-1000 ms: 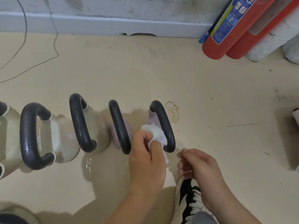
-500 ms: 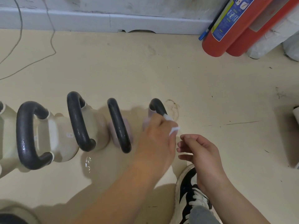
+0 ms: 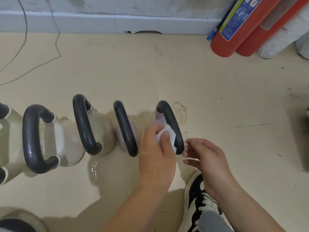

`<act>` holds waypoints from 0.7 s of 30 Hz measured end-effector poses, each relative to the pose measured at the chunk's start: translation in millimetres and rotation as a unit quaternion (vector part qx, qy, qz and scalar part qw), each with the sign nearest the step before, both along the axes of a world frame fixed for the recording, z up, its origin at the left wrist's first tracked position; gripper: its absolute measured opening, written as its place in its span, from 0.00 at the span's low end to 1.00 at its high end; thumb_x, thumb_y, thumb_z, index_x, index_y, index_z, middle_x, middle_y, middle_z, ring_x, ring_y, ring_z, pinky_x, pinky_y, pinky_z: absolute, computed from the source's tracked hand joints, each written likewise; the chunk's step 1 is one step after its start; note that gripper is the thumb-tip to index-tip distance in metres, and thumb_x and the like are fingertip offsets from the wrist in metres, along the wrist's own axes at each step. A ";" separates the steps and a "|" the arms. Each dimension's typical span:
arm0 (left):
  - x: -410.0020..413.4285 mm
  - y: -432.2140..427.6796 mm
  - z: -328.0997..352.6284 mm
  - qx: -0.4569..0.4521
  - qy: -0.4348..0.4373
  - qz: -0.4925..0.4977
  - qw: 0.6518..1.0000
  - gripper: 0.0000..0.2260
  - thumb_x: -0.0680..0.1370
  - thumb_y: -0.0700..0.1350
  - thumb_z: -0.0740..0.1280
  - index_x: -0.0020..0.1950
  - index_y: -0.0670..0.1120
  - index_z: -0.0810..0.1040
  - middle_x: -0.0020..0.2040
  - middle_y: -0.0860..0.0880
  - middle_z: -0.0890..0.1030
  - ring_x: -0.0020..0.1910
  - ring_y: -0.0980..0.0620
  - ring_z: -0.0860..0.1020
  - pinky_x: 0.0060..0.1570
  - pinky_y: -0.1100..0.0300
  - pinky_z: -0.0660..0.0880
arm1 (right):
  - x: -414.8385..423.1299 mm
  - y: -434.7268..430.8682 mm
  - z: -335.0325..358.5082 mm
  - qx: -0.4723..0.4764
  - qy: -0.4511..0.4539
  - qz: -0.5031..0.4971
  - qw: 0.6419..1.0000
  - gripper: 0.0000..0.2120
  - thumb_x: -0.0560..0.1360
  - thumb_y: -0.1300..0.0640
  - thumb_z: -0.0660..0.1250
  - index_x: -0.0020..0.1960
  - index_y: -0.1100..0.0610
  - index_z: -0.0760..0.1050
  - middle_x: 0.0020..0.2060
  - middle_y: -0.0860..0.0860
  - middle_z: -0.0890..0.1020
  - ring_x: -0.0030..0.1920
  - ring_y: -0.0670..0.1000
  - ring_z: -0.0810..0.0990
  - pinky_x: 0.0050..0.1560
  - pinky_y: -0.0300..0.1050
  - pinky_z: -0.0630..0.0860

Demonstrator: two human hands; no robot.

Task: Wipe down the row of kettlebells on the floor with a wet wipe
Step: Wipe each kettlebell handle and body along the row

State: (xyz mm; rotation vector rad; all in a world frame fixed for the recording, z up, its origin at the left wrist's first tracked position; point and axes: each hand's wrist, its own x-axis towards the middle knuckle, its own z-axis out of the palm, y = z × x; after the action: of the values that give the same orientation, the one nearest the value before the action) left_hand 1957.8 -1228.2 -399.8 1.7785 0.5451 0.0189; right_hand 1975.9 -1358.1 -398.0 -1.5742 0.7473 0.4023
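A row of kettlebells with dark handles stands on the beige floor. The rightmost one is a small lilac kettlebell [image 3: 168, 118]; its body is mostly hidden behind my left hand [image 3: 155, 153]. That hand presses a white wet wipe [image 3: 168, 133] against the inner side of its handle. To its left stand a second lilac kettlebell [image 3: 124, 128], a cream kettlebell [image 3: 85, 124] and a larger cream kettlebell [image 3: 36, 139]. My right hand [image 3: 205, 158] hovers just right of the handle, fingers loosely apart, holding nothing.
Two red fire extinguishers [image 3: 234, 30] lean at the back right by the wall's grey skirting [image 3: 100, 22]. A thin cable [image 3: 56, 39] trails over the floor at back left. My black and white shoe [image 3: 199, 198] is below my right hand. A small wet patch [image 3: 95, 169] glistens near the kettlebells.
My left hand with the wipe slid back toward me along the rightmost handle, from its far end to its near part. The right hand stayed beside it.
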 end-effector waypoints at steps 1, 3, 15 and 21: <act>9.3 -1.2 0.3 -0.040 0.015 0.010 0.999 0.06 0.85 0.48 0.61 0.60 0.55 0.75 0.56 0.57 0.78 0.55 0.61 0.77 0.51 0.75 0.73 | 0.1 0.7 -1.2 0.004 0.006 0.004 1.000 0.09 0.81 0.63 0.64 0.52 0.63 0.83 0.40 0.59 0.84 0.40 0.55 0.81 0.47 0.53 0.81; 10.8 -5.4 -9.2 -0.084 0.047 -0.013 0.995 0.09 0.85 0.49 0.59 0.61 0.54 0.77 0.55 0.54 0.80 0.55 0.57 0.79 0.52 0.68 0.75 | -0.5 1.1 -4.7 0.007 0.017 0.019 1.000 0.10 0.81 0.61 0.64 0.52 0.63 0.84 0.44 0.61 0.86 0.42 0.55 0.83 0.50 0.53 0.82; -35.5 4.6 -35.5 -0.013 0.112 -0.002 0.994 0.05 0.84 0.48 0.62 0.48 0.53 0.73 0.42 0.52 0.78 0.38 0.55 0.76 0.33 0.69 0.69 | -2.7 -2.7 -8.7 0.013 0.042 0.009 0.999 0.10 0.82 0.61 0.63 0.54 0.62 0.83 0.44 0.65 0.85 0.41 0.53 0.83 0.48 0.50 0.83; 8.0 -2.6 0.9 -0.001 0.039 0.014 0.999 0.04 0.85 0.46 0.60 0.56 0.54 0.72 0.49 0.53 0.77 0.44 0.55 0.77 0.37 0.72 0.73 | 14.5 -3.1 -2.7 0.021 0.009 0.025 0.999 0.10 0.81 0.61 0.63 0.54 0.64 0.82 0.41 0.57 0.84 0.42 0.54 0.82 0.50 0.53 0.81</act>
State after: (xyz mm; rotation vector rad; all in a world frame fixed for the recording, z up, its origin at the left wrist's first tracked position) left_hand 1965.8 -1230.9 -398.8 1.7759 0.6256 -0.0329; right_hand 1990.5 -1361.2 -400.7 -1.5544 0.7095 0.4672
